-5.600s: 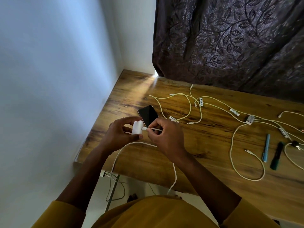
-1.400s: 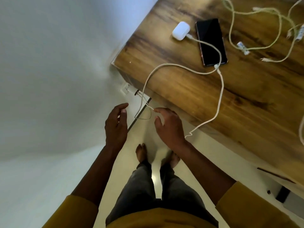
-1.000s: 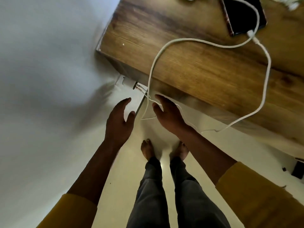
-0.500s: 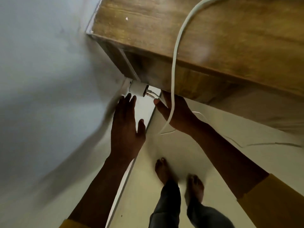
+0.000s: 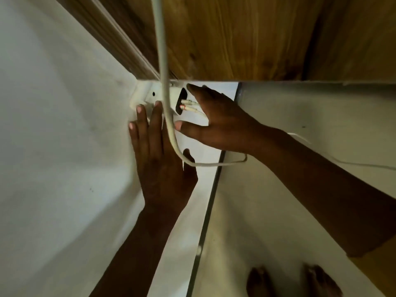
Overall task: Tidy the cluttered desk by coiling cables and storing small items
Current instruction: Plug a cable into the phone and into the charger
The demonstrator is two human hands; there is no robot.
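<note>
A: Plugs (image 5: 188,105) sat in the charger (image 5: 169,99) under the desk edge (image 5: 214,79), pointing right twd the right hand (image 5: 222,127).
B: Grip?
A: None; fingers spread, empty, nearer than left hand (image 5: 160,159), flat on wall (image 5: 64,146). White cable (image 5: 164,82) hung between.

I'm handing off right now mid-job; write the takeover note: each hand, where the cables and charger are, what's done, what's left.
Left hand: open, straight fingers flat against the white wall socket plate under the wooden desk.
Right hand: open, fingers spread around the white plug-in charger, not yet gripping.
Two thin white cable plugs sit in the charger's dark face. A thick white cable hangs off the desk edge across both hands.
Done: charger reached.
Left: probably unplug the charger and cables, coil them, store small items; the desktop is out of view.
</note>
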